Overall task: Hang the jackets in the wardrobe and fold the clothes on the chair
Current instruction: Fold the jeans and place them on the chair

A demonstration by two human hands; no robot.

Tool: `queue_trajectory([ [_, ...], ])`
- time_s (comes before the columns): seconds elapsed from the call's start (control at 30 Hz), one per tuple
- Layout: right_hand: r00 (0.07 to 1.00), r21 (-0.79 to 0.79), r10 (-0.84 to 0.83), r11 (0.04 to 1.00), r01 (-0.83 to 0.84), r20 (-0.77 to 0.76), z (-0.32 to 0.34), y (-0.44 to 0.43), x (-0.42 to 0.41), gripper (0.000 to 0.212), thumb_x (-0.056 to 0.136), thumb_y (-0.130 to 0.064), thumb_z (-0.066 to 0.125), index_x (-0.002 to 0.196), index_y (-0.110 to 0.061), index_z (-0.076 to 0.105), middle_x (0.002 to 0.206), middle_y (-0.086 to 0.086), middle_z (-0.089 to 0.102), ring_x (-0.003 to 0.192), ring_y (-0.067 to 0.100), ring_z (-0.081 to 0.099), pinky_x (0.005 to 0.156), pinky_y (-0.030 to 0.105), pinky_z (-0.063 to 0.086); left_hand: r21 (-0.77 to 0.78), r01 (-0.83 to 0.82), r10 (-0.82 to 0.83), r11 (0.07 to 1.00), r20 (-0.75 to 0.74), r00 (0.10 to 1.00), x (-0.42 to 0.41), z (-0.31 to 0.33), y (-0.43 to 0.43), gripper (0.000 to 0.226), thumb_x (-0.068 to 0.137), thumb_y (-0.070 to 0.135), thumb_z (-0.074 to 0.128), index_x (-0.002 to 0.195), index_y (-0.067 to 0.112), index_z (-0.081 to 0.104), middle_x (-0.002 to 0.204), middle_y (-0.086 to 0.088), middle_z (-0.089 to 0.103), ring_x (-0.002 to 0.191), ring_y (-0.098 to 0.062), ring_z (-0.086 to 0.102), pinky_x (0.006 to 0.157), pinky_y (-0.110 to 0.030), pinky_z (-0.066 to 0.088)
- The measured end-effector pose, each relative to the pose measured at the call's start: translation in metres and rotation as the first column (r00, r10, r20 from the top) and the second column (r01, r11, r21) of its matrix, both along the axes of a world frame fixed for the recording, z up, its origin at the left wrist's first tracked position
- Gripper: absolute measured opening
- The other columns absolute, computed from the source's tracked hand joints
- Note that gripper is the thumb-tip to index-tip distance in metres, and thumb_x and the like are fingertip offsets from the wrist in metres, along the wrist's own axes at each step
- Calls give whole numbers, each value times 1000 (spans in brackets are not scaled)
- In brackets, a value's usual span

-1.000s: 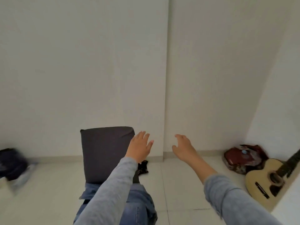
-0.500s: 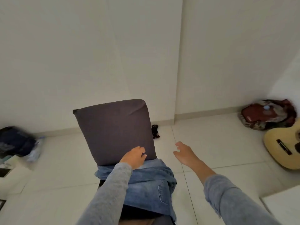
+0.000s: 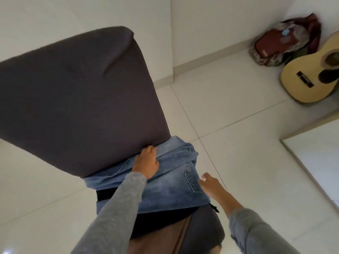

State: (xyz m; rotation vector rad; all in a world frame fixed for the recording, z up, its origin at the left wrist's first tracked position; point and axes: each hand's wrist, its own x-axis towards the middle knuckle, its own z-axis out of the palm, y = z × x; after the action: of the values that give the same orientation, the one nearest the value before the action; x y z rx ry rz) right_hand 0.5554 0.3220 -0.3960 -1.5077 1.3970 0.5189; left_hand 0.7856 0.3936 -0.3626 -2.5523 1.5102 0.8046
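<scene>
Our hands dropped to chair [image 3: 77, 85]: left hand [image 3: 146, 163] fingers [image 3: 149, 149] curl on jeans [image 3: 170, 191]; right hand [image 3: 211, 184] loose, empty. Lift evenly.

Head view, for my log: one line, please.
left hand: touches blue denim garment; right hand: open beside it; garment: on dark grey chair

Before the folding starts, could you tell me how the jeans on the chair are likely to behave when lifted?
Probably floppy: the jeans lie bunched in soft folds under the left hand. Likely fairly heavy for clothing, being thick denim. They may drag the black garment beneath them along.
</scene>
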Motion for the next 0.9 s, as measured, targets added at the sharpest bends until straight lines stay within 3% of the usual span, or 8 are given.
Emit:
queue_trajectory([
  [0.13, 999, 33, -1, 999, 2, -53, -41, 19, 1, 47, 101, -39, 27, 131, -5, 40, 132, 21, 50, 118, 35, 50, 81, 31, 36, -4, -25, 26, 1000, 57, 998, 1, -34, -2, 52, 96, 25, 42, 143, 12, 28, 144, -6, 36, 131, -24, 35, 104, -40, 30],
  [0.47, 904, 187, -362, 895, 406, -230, -101, 25, -9, 79, 94, -62, 10, 145, -5, 29, 152, 15, 29, 139, 30, 30, 112, 37, 20, -117, -51, 71, 992, 171, 983, -8, -82, -22, 45, 99, 41, 35, 133, 12, 42, 132, -6, 48, 122, -24, 42, 97, -40, 32],
  [0.57, 839, 163, -492, 830, 533, -234, -104, 22, -11, 67, 98, -51, 31, 140, 0, 38, 147, 16, 37, 132, 31, 39, 106, 35, 30, -159, -51, 83, 986, 202, 976, -11, -82, -23, 35, 101, 34, 32, 126, 14, 48, 124, -6, 53, 115, -24, 46, 94, -39, 33],
  [0.63, 801, 69, -558, 809, 583, -217, -105, 22, -12, 54, 95, -37, 50, 131, 3, 46, 134, 19, 50, 115, 32, 51, 92, 36, 41, -188, -65, 100, 980, 183, 978, -12, -82, -22, 32, 102, 28, 32, 122, 13, 51, 121, -7, 54, 110, -25, 47, 91, -38, 33],
  [0.7, 753, -69, -637, 769, 636, -166, -103, 24, -14, 39, 91, -17, 53, 124, 3, 49, 123, 19, 55, 106, 32, 53, 81, 35, 44, -215, -69, 103, 974, 151, 983, -15, -79, -19, 29, 102, 25, 32, 119, 12, 52, 119, -7, 53, 107, -25, 49, 89, -37, 34],
  [0.77, 646, -152, -760, 647, 747, -64, -95, 19, -16, 35, 88, -6, 54, 122, 0, 51, 120, 18, 56, 109, 33, 53, 82, 33, 43, -233, -58, 86, 971, 108, 990, -18, -74, -16, 26, 102, 22, 32, 114, 11, 52, 117, -6, 55, 104, -25, 51, 89, -36, 35],
  [0.83, 500, -110, -866, 495, 862, 21, -80, 6, -15, 38, 84, -3, 61, 121, 0, 54, 111, 17, 61, 103, 29, 58, 82, 31, 46, -242, -63, 77, 968, 49, 996, -19, -66, -11, 21, 101, 19, 32, 104, 11, 51, 110, -6, 58, 99, -24, 53, 87, -36, 35],
  [0.9, 390, 47, -916, 395, 918, 94, -62, -9, -9, 27, 88, -2, 56, 116, 1, 54, 85, 10, 61, 82, 21, 64, 68, 24, 51, -246, -97, 93, 964, -25, 995, -20, -54, -7, 17, 101, 18, 32, 92, 13, 46, 100, -6, 60, 87, -23, 52, 85, -35, 35],
])
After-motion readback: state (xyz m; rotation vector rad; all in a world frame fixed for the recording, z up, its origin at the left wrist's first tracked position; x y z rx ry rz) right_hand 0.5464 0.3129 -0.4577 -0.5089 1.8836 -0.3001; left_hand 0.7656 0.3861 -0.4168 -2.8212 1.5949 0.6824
